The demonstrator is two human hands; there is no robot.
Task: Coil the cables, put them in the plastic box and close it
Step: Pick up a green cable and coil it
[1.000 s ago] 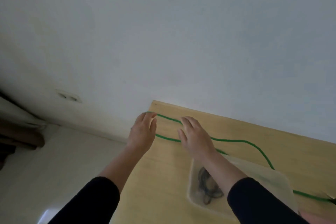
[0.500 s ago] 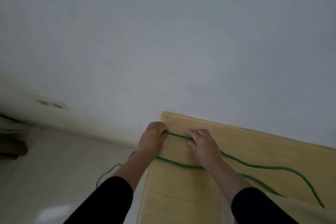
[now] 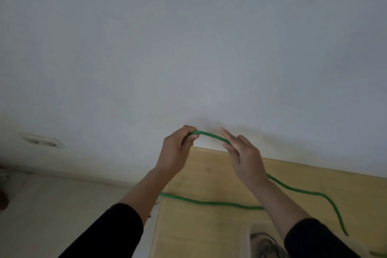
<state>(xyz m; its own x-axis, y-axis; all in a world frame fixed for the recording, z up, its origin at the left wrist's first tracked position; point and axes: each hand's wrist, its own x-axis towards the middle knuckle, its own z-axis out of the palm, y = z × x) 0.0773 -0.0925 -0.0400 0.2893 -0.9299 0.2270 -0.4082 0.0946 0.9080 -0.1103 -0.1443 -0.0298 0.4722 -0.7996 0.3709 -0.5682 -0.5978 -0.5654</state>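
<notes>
A long green cable (image 3: 211,203) runs across the wooden table (image 3: 209,174) and rises in a bend between my two hands. My left hand (image 3: 176,151) grips the bend's top with curled fingers, lifted above the table's far left corner. My right hand (image 3: 245,157) holds the cable a short way to the right, its index finger pointing up. The clear plastic box (image 3: 257,241) shows only as a corner at the bottom edge, with a dark coiled cable (image 3: 270,249) inside. No lid is in view.
A white wall fills the upper view. A wall socket (image 3: 41,140) sits low at the left. The pale floor (image 3: 62,205) lies left of the table's edge. One cable strand hangs over that left edge.
Both hands have lifted off the table, raising the cable's bend into the air. Before, they pressed the two strands flat on the tabletop.
</notes>
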